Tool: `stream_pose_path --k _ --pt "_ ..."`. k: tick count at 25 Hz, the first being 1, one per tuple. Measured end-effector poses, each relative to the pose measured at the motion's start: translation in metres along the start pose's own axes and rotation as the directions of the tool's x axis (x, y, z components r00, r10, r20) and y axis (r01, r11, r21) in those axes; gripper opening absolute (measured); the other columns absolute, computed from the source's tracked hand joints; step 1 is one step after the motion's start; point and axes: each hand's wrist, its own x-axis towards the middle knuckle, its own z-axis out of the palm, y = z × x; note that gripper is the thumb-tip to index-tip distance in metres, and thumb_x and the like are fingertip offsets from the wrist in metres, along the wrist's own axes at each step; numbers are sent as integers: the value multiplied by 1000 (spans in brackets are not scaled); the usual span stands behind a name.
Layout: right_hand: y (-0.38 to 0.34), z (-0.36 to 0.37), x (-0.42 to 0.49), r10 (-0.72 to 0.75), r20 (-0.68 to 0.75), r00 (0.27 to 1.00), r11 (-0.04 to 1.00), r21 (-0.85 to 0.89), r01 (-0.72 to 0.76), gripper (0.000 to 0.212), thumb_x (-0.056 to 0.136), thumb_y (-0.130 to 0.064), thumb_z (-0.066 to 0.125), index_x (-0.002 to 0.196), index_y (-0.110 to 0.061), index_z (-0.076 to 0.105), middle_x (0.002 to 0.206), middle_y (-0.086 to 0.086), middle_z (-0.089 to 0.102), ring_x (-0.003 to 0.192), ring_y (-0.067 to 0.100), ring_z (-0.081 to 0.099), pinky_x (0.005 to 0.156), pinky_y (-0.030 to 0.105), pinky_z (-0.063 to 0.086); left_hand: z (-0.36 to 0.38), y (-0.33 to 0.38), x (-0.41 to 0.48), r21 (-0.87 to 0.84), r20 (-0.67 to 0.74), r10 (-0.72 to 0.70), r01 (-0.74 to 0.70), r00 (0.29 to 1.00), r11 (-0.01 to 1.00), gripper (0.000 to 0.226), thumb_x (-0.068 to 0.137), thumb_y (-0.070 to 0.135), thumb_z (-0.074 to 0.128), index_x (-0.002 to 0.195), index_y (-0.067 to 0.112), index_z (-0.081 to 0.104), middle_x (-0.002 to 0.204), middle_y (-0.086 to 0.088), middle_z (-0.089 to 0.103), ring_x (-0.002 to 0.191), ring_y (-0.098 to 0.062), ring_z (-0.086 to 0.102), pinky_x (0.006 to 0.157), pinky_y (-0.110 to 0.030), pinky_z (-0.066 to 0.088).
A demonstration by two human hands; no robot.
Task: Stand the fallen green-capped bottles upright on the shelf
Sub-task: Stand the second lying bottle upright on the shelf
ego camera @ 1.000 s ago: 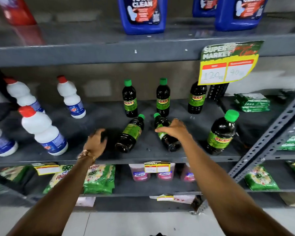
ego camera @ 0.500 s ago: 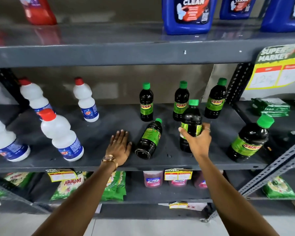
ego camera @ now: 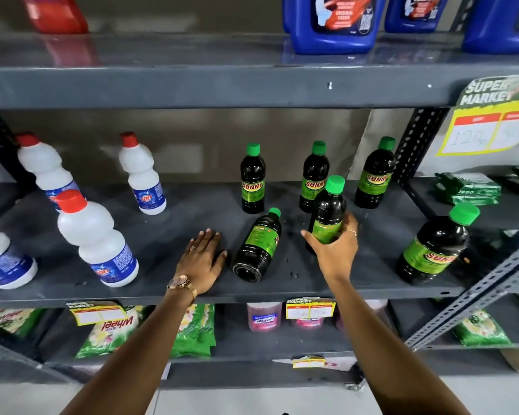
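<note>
The right hand (ego camera: 334, 250) has its fingers (ego camera: 348, 224) wrapped around the lower half of a dark green-capped plastic bottle (ego camera: 327, 212), held upright near the middle of the grey metal shelf (ego camera: 192, 283), its base hidden behind the palm so contact with the shelf cannot be told. The left hand (ego camera: 203, 260) lies flat and spread, holding nothing, just beside a second dark green-capped bottle (ego camera: 259, 244) lying on its side, base toward the front edge. A dark bottle with a green label (ego camera: 436, 245) stands near the right end of the shelf.
</note>
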Motion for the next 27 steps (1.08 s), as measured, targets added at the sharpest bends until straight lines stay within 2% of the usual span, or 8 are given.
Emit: stream_pose_path --k 2,3,7,11,13,17,22,27 --pt "-1 11 10 47 -43 998 995 -84 -50 91 49 -34 93 124 -5 48 122 13 52 119 29 47 105 41 37 -1 0 -1 -11 -7 1 -1 1000 1000 86 76 61 6 144 13 27 155 -11 22 144 -25 13 118 -37 7" --pt "0 15 11 65 -28 997 994 -85 -67 90 50 -31 92 123 -5 47 123 15 51 120 31 46 106 43 37 -2 0 -1 -14 -11 4 -4 1000 1000 85 76 61 7 143 13 27 155 -11 22 144 -25 13 118 -37 7" --pt "13 10 -3 62 55 997 997 47 -64 85 60 -7 81 135 -17 42 119 7 62 108 23 60 98 41 49 0 -2 0 -24 -14 12 -13 1000 1000 82 78 61 11 143 13 29 155 -11 23 144 -24 13 118 -37 8" --pt "14 16 9 36 -35 999 996 -84 -39 89 54 -23 91 130 -10 46 124 11 53 118 26 49 104 42 42 1 -4 -1 -45 -27 16 -17 1000 999 71 84 54 23 142 13 31 155 -11 24 144 -24 14 118 -36 8" --pt "15 15 14 40 26 999 994 -104 -37 89 52 -27 92 127 -10 47 123 10 51 118 25 48 102 38 41 0 -4 -2 -56 -33 15 -17 999 998 69 85 53 25 142 13 32 155 -11 24 144 -23 14 118 -36 8" --pt "20 3 15 33 144 989 994 -107 -18 68 59 -19 88 117 -13 53 111 5 65 106 22 62 88 28 47 -1 -3 -1 -52 -31 16 -18 999 999 67 86 49 27 142 14 31 155 -10 23 144 -23 14 118 -36 8" --pt "18 -23 -12 24 173 985 990 -144 1 62 60 -27 89 111 -13 57 103 3 68 94 17 63 85 31 51 1 -3 -1 -42 -14 8 -9 1000 999 62 91 46 31 142 12 30 155 -11 23 144 -24 13 119 -37 8" --pt "29 -56 -49 -3 198 980 983 -179 39 71 63 -31 87 121 -10 52 110 8 68 101 24 63 88 38 51 -2 -3 0 -52 7 -10 10 1000 999 53 96 37 40 142 14 30 156 -10 22 144 -22 12 119 -36 7"
